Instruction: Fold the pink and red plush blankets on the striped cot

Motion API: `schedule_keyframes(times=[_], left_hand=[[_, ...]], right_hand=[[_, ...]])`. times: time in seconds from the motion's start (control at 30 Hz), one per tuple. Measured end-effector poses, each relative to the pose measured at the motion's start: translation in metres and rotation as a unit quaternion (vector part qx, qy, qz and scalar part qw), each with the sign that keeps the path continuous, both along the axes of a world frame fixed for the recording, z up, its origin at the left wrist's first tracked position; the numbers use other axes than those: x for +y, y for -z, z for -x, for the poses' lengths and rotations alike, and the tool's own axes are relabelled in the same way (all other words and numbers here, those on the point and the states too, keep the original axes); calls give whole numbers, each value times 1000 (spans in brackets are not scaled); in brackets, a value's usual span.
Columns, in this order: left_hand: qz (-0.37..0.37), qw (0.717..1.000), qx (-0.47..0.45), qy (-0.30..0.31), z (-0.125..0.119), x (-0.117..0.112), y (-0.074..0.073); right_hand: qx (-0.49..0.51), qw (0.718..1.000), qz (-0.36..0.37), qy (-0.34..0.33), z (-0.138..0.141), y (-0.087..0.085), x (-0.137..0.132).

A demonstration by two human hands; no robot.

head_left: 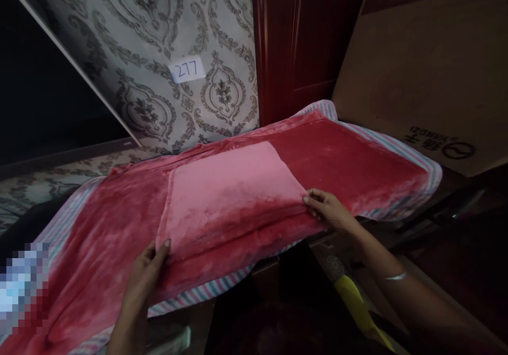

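Note:
A pink plush cloth (230, 185), folded into a flat rectangle, lies on a larger red plush blanket (337, 159) with a striped border. My left hand (148, 267) pinches the cloth's near left corner between thumb and fingers. At the near right corner, my right hand (323, 207) grips the same cloth, thumb on top and fingers partly hidden beneath. The cloth's near edge sags slightly between both hands. A bracelet circles my right wrist.
Behind the blanket stand a patterned wall with a paper label (188, 69) and a dark red wooden panel (293, 37). A large cardboard box (428, 69) leans at the right. A dark screen (51, 80) is at the left. Something yellow (361, 310) shows below my right forearm.

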State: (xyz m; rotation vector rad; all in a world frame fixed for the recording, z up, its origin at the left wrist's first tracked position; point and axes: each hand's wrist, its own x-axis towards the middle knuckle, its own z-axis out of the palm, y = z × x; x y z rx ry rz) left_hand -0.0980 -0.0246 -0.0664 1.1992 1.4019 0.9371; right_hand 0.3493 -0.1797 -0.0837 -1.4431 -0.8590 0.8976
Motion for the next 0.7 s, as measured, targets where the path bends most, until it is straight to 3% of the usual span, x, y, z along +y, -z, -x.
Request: schedule_keyframes(times=[0.27,0.47,0.6,0.7], left_hand=[[-125,982,142,-5,-6,-26,-9],[-94,994,56,-11,-14,-31,-18],[-43,999,-6,28,-11,-30,-17],[-10,997,-28,68,-12,-30,-21]], right_hand=[[-24,999,39,-5,2,-7,-14],[-2,998,57,-25,1,-14,-14],[54,995,76,-39,5,-11,-11],[88,995,44,-13,6,-10,-7]])
